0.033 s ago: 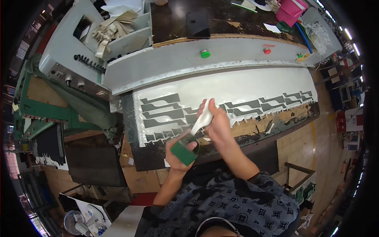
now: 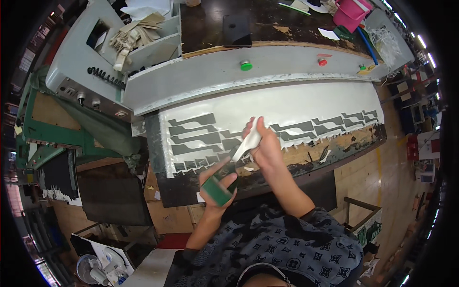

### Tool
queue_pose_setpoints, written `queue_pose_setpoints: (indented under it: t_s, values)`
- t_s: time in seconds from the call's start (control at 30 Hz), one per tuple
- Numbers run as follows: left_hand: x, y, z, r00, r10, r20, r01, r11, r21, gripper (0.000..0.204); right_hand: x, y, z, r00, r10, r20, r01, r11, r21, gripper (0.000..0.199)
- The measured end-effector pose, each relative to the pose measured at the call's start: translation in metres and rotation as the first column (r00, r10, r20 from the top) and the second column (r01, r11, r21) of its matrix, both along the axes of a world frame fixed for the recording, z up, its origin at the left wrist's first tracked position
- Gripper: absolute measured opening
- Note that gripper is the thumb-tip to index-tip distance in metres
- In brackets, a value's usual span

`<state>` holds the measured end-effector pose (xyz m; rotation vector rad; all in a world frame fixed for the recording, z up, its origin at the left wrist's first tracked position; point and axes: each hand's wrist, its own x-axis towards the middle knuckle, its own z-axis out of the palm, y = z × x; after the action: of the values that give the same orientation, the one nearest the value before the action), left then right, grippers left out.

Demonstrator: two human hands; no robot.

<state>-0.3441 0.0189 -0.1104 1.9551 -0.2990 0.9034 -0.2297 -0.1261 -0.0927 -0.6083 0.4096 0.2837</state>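
In my left hand (image 2: 210, 173), just in front of my body, is a green block-shaped tool (image 2: 217, 192) with a dark hollow side, perhaps a cutting die. My fingers wrap round it. A white, curved strip-like piece (image 2: 246, 146) runs from the tool's far end up to my right hand (image 2: 270, 149), which pinches it between thumb and fingers. Whether it is one layer or several, I cannot tell. Beneath my hands lies a white sheet (image 2: 287, 103) with rows of cut-out shapes along its left and near side, the dark board showing through.
Behind the sheet runs a grey machine beam with a green button (image 2: 246, 66) and a red button (image 2: 322, 62). A black phone (image 2: 237, 31) and a pink bucket (image 2: 351, 14) sit on the dark top. Beige strips (image 2: 136, 38) fill a tray at left. The worn board's edge (image 2: 344, 143) is nearest me.
Both hands keep their grip. The green tool has tilted and dropped slightly toward the lower left, while my right hand has shifted a little to the right with the white piece.
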Motion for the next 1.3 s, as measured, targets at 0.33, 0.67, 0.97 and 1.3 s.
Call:
queue_pose_setpoints:
  t_s: [0.33, 0.67, 0.97, 1.3]
  values:
    - [0.008, -0.075, 0.006, 0.997, -0.022, -0.077, 0.017, 0.998, -0.062, 0.029, 0.075, -0.088, -0.038, 0.994, 0.007, -0.107, 0.009, 0.990, 0.143, 0.032]
    - [0.015, -0.110, 0.008, 0.993, 0.106, -0.050, -0.105, 0.994, 0.033, 0.039, 0.119, -0.124, -0.036, 0.993, -0.004, -0.119, 0.041, 0.950, 0.308, 0.024]
    - [-0.060, -0.025, 0.015, 0.594, 0.803, 0.042, -0.800, 0.584, 0.136, 0.042, 0.187, -0.339, -0.002, 0.889, -0.193, 0.416, 0.390, 0.796, -0.464, 0.043]
    - [-0.071, -0.006, -0.024, 0.929, 0.321, -0.181, -0.354, 0.917, -0.187, 0.054, 0.230, -0.207, 0.142, 0.718, 0.415, 0.559, 0.035, 0.781, -0.624, 0.051]
